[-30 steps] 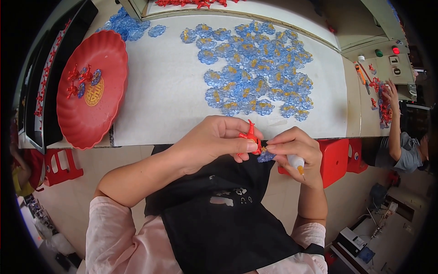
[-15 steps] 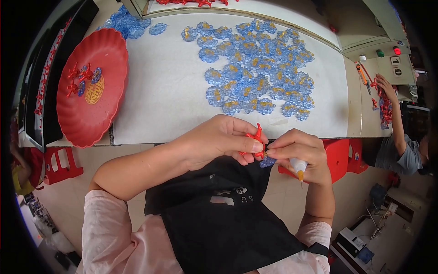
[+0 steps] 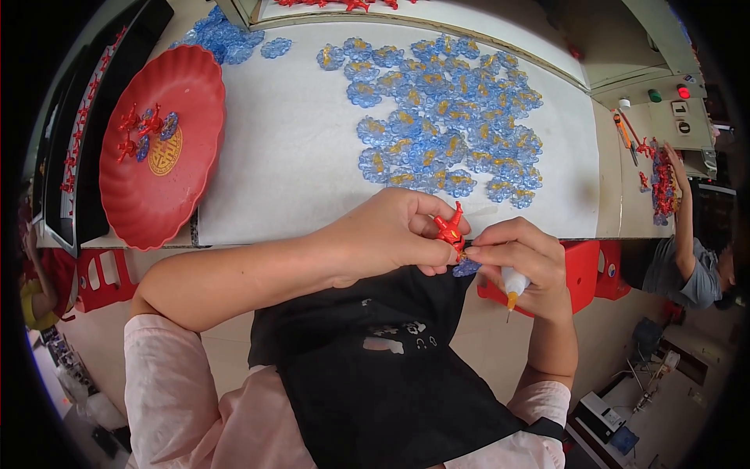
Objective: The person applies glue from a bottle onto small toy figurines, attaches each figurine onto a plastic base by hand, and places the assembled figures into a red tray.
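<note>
In front of my apron, just off the table's near edge, my left hand (image 3: 414, 234) is closed on a small red figurine (image 3: 448, 230) with a pointed top. A dark blue, scalloped base (image 3: 466, 268) sits at the figurine's lower end. My right hand (image 3: 527, 262) pinches where figurine and base meet, between thumb and forefinger. Tucked in that same hand is a white needle-tipped bottle (image 3: 513, 283) with a yellow nozzle, its needle pointing down. Fingers hide the exact joint. Several clear blue flower-shaped pieces (image 3: 430, 82) with yellow marks lie on the white sheet (image 3: 289, 141).
A red scalloped tray (image 3: 207, 102) holding several red-and-blue figurines stands at the left. More blue pieces (image 3: 223, 39) are piled behind it. On the right lie an orange-handled tool (image 3: 623, 129) and another person's arm (image 3: 685, 219) beside red figurines. Red stools (image 3: 582, 273) stand below the table.
Both hands have shifted slightly right with the figurine, which has tilted and shows more of its body. The right hand still carries the bottle. The other person's hand has moved.
</note>
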The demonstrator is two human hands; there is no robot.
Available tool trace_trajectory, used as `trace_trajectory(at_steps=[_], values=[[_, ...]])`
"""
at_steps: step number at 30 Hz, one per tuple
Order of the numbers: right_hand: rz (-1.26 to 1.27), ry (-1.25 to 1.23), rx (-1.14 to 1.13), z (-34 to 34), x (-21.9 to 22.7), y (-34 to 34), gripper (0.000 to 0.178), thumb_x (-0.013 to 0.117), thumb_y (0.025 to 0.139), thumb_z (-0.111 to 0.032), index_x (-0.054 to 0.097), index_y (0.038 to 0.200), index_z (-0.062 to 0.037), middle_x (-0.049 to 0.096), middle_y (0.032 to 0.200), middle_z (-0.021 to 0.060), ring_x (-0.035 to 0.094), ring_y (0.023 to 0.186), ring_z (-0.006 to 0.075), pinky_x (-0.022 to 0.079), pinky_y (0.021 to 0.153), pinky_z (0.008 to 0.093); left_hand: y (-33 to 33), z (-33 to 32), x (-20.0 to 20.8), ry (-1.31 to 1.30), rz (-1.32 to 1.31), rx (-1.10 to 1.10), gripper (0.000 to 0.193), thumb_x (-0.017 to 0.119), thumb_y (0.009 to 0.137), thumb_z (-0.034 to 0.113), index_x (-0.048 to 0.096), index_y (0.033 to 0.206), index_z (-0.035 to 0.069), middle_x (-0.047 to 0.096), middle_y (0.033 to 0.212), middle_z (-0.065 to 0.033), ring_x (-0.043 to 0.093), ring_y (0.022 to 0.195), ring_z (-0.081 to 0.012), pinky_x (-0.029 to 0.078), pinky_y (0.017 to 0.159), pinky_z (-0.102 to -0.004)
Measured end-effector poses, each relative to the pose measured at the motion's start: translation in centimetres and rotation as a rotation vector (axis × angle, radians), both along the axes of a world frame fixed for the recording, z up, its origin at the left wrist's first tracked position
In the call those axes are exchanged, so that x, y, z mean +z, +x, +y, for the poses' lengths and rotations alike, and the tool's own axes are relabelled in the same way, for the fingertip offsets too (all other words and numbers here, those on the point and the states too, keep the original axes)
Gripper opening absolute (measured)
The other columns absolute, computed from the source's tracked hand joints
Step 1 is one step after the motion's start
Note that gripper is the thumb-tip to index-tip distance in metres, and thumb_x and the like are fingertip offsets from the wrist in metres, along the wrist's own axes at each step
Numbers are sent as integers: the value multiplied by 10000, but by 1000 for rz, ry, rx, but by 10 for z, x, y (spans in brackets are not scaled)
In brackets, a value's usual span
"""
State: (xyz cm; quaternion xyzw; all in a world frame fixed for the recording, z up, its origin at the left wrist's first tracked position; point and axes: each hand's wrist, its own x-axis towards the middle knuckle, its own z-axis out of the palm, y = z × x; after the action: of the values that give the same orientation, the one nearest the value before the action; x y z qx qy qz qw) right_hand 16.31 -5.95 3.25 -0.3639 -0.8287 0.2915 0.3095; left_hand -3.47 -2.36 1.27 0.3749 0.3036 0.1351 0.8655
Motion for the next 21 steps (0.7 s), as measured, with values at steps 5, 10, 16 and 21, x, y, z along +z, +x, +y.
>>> trace_trajectory(at_steps=[5,10,16,21], values=[[4,-26,16,0,-8,-5,253,666,551,55,614,785,-26,558,746,68,567,626,174,448,503,247,-4,1,-3,-1,41,-11,298,594,739,64,506,1005,-36,583,815,-79,546,668,-95,446,627,-202],[46,-12,18,4,-15,-15,259,664,549,58,617,792,-20,565,761,76,570,634,174,450,511,246,-13,1,-2,34,57,16,273,592,734,57,524,984,-28,582,811,-77,545,666,-93,447,623,-204],[-40,26,18,-13,20,-60,257,656,577,50,629,820,-28,570,794,106,579,656,202,459,540,256,-59,-21,21,77,-15,84,267,560,723,19,522,984,-21,579,833,-67,549,733,-98,446,650,-213],[3,132,-33,-32,47,-121,263,658,611,39,622,860,-38,558,868,144,575,646,207,466,561,268,-122,-47,55,516,38,245,270,538,744,13,492,1008,-22,548,963,-74,539,838,-106,448,696,-239]])
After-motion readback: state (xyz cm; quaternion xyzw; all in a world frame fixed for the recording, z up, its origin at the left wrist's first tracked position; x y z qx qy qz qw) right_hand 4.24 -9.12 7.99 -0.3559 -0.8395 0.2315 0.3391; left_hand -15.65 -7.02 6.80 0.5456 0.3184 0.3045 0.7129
